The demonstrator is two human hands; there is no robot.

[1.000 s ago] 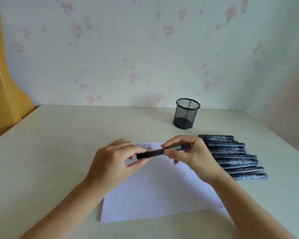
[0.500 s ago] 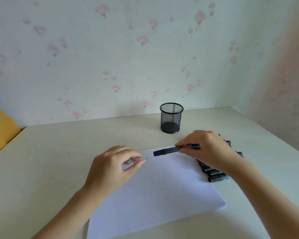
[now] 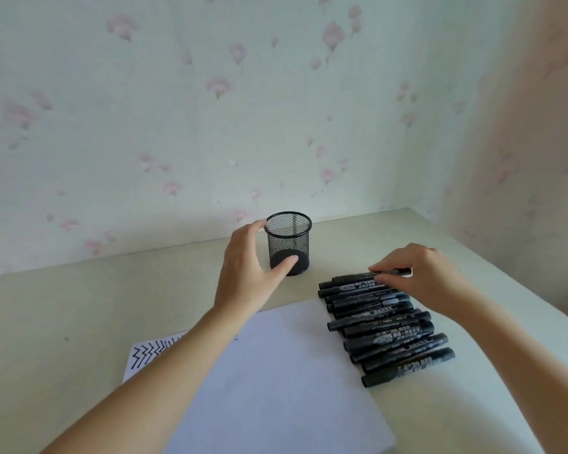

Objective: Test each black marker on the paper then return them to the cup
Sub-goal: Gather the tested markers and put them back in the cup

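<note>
Head view: wallpaper (image 3: 276, 109) behind cup (image 3: 288, 244)

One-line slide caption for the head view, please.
Left hand reaches around the empty mesh cup; right hand pinches a marker atop the row.

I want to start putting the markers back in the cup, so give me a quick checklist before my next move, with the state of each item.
1. Cup upright with its mouth open: ok.
2. Cup free to take markers: ok, nothing shows through the mesh.
3. Left hand steadying the cup: cannot tell; the fingers reach its rim and the thumb lies by its base, but a firm grip is not clear.
4. Right hand on a marker: ok, the fingers pinch the marker at the far end of the row.
5. Markers capped: cannot tell.
6. Test marks on the paper: ok, zigzags show at its left corner.
</note>
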